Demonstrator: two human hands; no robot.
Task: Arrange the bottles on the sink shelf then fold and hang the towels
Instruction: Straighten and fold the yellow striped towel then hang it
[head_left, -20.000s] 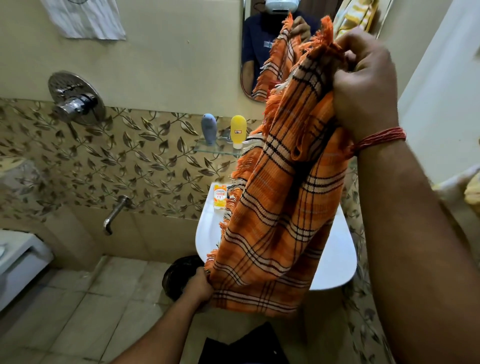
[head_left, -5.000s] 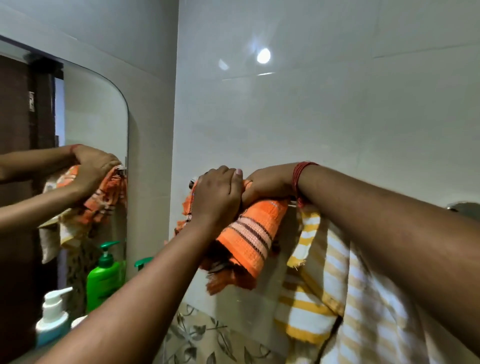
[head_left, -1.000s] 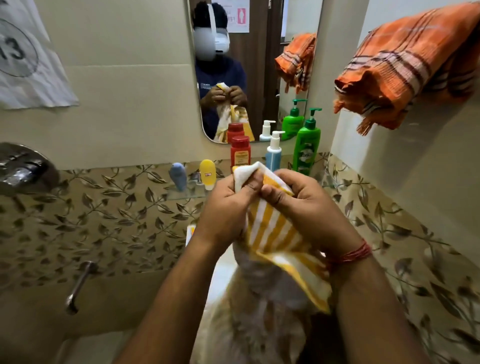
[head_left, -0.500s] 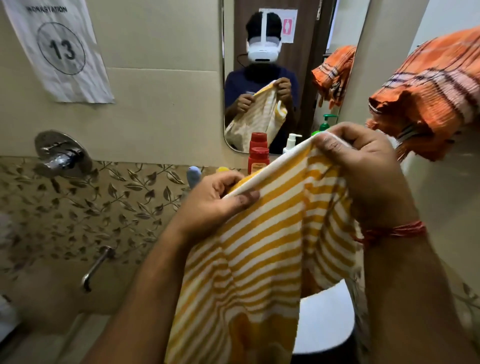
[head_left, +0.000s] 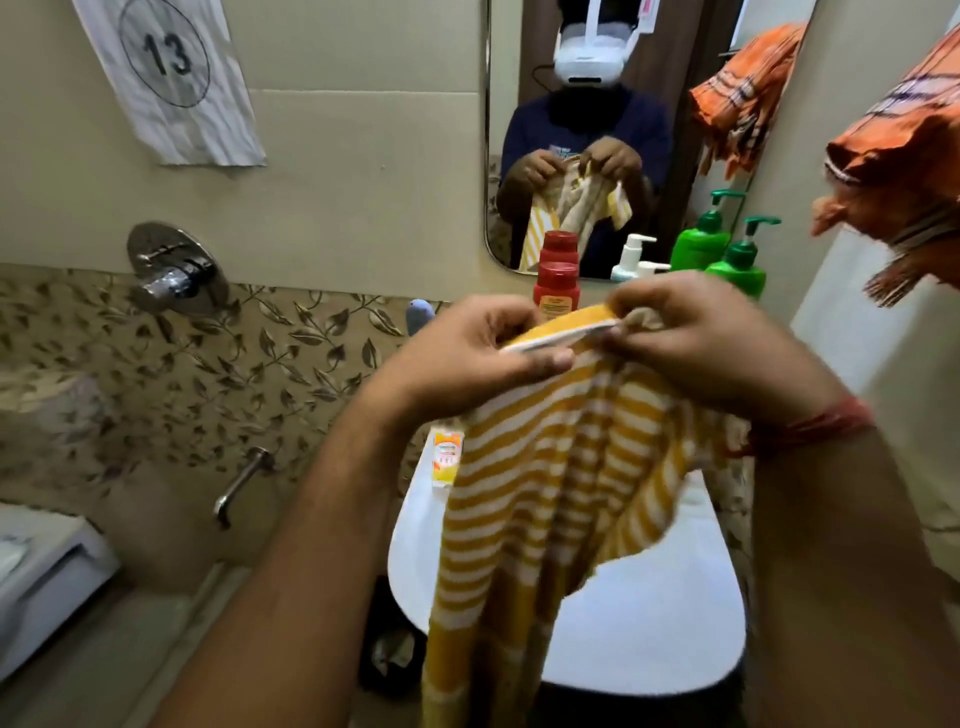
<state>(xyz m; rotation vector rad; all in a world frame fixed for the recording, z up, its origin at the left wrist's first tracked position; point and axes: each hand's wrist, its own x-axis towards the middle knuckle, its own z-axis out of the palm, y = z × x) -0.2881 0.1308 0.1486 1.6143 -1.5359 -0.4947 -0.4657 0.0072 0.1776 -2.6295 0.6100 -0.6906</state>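
Above the sink, both hands pinch the bunched yellow-and-white striped towel's top edge.

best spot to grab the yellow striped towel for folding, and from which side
Grip the yellow striped towel along its top hem, from above at both ends. The left hand and right hand already pinch that edge, and the rest hangs straight down over the sink, so the hem sets the fold.

We hold the yellow-and-white striped towel by its top edge, bunched between our two grips, and it hangs below them in loose folds. Just beyond the grips stand the red bottle and green pump bottle. Up to the right of them the orange plaid towel hangs draped.
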